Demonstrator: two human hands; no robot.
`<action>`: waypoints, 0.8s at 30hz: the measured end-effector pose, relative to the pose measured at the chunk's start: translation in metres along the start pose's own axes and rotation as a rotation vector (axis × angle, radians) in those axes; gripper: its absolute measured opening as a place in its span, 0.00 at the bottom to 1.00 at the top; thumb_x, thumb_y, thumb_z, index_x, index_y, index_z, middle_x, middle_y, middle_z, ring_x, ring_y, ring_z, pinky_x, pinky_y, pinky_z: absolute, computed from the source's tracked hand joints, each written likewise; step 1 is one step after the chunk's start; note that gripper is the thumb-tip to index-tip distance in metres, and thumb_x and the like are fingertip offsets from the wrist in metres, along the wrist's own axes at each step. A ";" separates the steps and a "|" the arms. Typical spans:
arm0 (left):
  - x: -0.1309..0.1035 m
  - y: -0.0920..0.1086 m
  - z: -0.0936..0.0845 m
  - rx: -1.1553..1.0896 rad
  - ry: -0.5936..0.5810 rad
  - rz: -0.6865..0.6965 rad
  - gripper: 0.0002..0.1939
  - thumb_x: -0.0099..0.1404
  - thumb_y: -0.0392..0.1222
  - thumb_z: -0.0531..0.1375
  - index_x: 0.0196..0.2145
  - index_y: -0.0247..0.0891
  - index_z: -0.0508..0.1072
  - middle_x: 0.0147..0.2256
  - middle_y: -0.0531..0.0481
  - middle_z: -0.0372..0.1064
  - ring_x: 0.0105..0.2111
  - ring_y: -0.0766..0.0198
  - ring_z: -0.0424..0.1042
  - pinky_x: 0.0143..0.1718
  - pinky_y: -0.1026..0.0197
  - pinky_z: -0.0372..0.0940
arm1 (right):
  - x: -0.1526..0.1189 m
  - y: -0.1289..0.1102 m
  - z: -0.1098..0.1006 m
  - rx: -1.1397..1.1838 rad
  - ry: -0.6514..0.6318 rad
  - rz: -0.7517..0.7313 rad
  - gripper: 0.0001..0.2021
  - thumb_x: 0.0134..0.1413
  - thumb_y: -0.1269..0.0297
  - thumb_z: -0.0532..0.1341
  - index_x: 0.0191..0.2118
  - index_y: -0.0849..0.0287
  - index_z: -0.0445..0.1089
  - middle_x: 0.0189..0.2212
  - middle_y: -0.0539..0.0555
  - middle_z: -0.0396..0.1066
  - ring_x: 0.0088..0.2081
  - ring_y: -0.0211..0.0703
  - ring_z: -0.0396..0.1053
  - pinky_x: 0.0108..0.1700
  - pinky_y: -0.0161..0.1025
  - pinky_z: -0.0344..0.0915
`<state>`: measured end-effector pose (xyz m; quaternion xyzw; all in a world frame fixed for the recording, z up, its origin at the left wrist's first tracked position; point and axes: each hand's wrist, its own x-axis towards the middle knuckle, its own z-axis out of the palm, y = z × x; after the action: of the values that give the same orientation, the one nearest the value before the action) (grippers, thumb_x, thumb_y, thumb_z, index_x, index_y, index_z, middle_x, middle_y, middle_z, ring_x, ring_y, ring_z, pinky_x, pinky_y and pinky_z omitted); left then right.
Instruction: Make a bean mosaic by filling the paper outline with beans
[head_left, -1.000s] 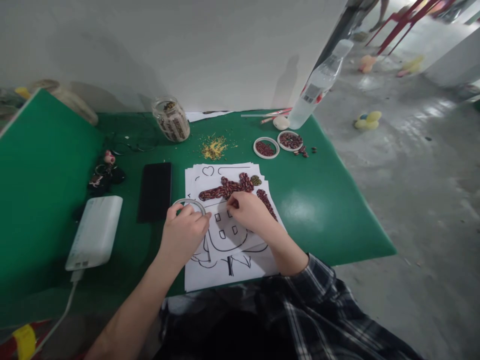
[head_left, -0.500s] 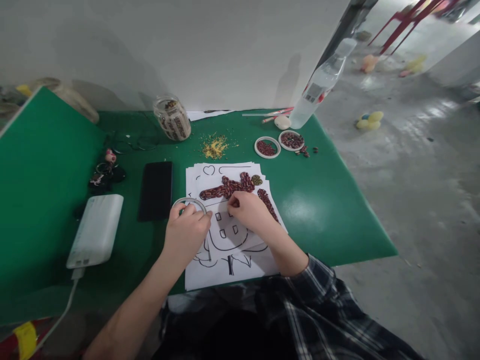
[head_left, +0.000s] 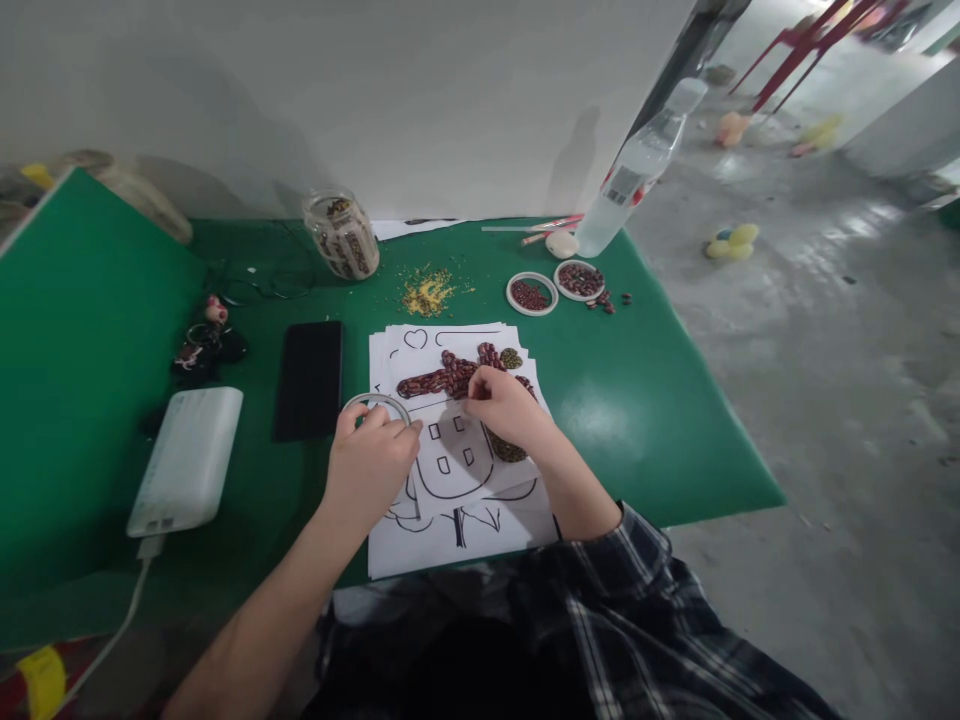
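Note:
My left hand (head_left: 371,455) is closed on the rim of a round, pale-edged lid (head_left: 388,402), whose inside is mostly hidden by my fingers. Under both hands lies a stack of white paper (head_left: 454,490) with black line drawings. Dark red kidney beans (head_left: 435,381) cover a shape on the top sheet, beside a small round patch of green mung beans (head_left: 511,357). My right hand (head_left: 504,402) hovers just below the kidney beans, thumb and fingers pinched together. What the pinch holds, if anything, is too small to make out. More mung beans (head_left: 506,449) show beneath my right wrist.
Two white lids with red beans (head_left: 532,294) and kidney beans (head_left: 579,281) stand behind the paper. Around them are a bottle (head_left: 634,175), yellow grains (head_left: 427,292) and a glass jar (head_left: 342,236). A phone (head_left: 308,381) and a power bank (head_left: 185,460) lie left.
My right hand has shifted slightly right and up, uncovering the mung beans below its wrist. The left hand stays in place on the lid.

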<state>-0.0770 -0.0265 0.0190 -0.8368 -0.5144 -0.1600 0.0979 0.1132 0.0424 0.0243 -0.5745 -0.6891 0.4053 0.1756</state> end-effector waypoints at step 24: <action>0.000 -0.001 0.001 -0.018 0.025 0.008 0.11 0.65 0.34 0.52 0.30 0.41 0.74 0.18 0.55 0.63 0.28 0.59 0.61 0.42 0.51 0.50 | 0.003 0.004 0.009 -0.061 0.019 -0.009 0.03 0.42 0.73 0.60 0.26 0.59 0.64 0.25 0.49 0.68 0.27 0.37 0.62 0.29 0.34 0.54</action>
<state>-0.0776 -0.0260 0.0183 -0.8375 -0.5084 -0.1748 0.0976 0.1089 0.0419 0.0157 -0.5801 -0.7021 0.3779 0.1665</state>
